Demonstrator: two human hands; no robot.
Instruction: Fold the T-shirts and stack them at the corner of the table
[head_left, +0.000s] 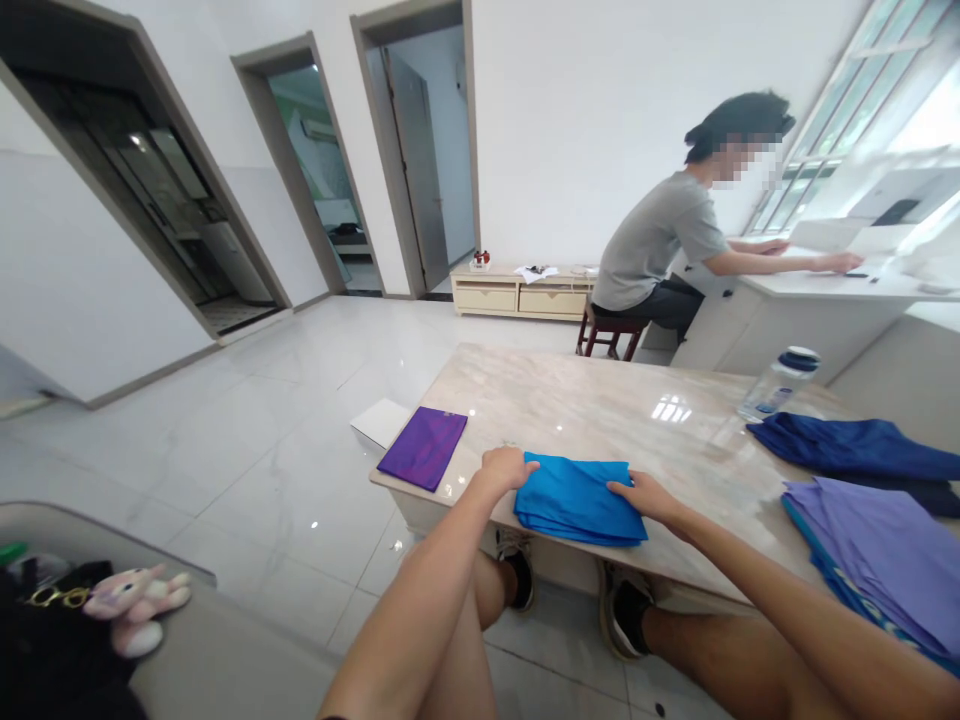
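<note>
Ahead of the left hand [506,468] and the right hand [646,496], the bare table [555,392] gives room to pass. Between them, the blue cloth [577,502] blocks the way. Left of the left hand is a narrow gap, then the flat purple cloth [424,447]. Right of the right hand, the way is free until the lilac cloth [885,560] and navy cloth [855,447]; the upright bottle [778,387] stands farther forward.

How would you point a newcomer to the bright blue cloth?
Find the glossy marble-patterned table. At its near edge, between the person's left hand and right hand, is a folded cloth. Unlike the purple cloth to its left and lavender cloth to its right, it is bright blue, held on both sides.
</note>
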